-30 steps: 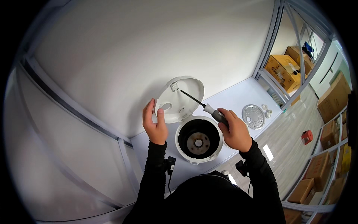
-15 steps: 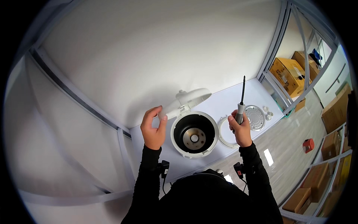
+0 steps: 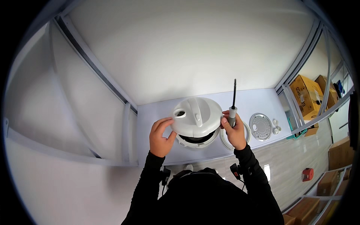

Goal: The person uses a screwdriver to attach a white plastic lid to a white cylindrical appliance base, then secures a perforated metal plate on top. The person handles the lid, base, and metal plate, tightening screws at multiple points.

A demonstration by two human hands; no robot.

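A white rice cooker (image 3: 199,144) stands on the table with its rounded lid (image 3: 210,114) tilted partway down over the opening. A strip of the dark interior shows beneath the lid's front edge. At the lid's left rim, my left hand (image 3: 160,138) grips with fingers above and thumb lower down. My right hand (image 3: 236,135) is wrapped round the handle of a screwdriver (image 3: 233,111), whose dark shaft points up and away. Its fingertips reach the lid's right rim. Partly behind that hand lies a white ring (image 3: 246,132).
Right of the ring lie a perforated metal plate (image 3: 260,127) and several small white round pieces (image 3: 276,129) on the white table (image 3: 157,111). Grey frame posts and a pale wall border the table. Cardboard boxes (image 3: 308,96) and a red object (image 3: 308,174) are at the right.
The lid has swung down from upright over the cooker's opening. My left hand has come onto its rim, and my right hand has moved left to the lid, still holding the screwdriver. The view has shifted.
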